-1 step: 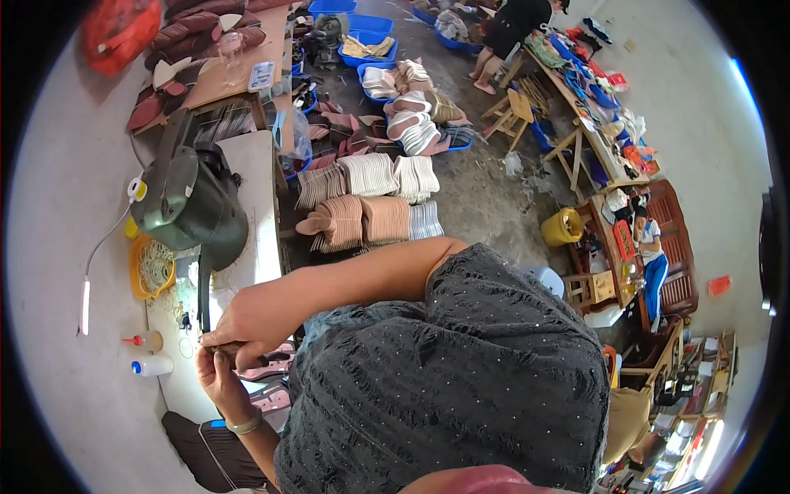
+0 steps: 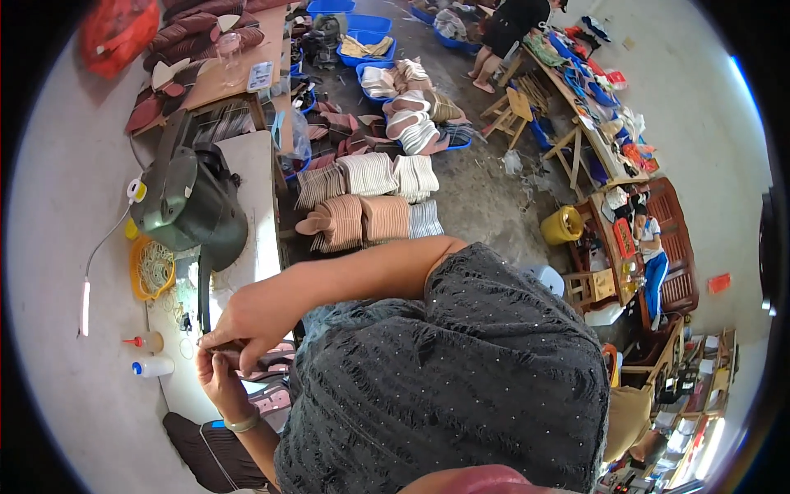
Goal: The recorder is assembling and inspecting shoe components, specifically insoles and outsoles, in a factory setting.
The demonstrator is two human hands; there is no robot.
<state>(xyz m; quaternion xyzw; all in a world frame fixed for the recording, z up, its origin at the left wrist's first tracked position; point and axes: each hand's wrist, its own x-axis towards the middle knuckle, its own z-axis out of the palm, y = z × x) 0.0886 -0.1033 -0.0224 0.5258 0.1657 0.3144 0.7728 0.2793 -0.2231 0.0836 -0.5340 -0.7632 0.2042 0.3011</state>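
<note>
My right hand (image 2: 251, 323) reaches across from above, its fingers bent down over a small dark brown piece (image 2: 233, 352). Below it, my left hand (image 2: 220, 385), with a band at the wrist, pinches the same piece between thumb and fingers. Both hands are closed and meet over the white worktable (image 2: 188, 387). The piece is mostly covered by the fingers, so its kind cannot be made out. Pink and dark flat pieces (image 2: 271, 401) lie beside the hands, partly behind my arm. A dark green sewing machine (image 2: 189, 206) stands on the table beyond them.
An orange basket (image 2: 152, 267) of bands and two bottles (image 2: 153, 365) are along the wall side. Stacked sole-shaped pieces (image 2: 370, 177) stand near my right arm. Blue tubs (image 2: 366, 49), a wooden stool (image 2: 514, 115) and a yellow bucket (image 2: 562, 225) are on the floor. Two people are farther off.
The fingers of my right hand have shifted slightly over the dark brown piece, and a little more of it shows. My left hand stays nearly in place.
</note>
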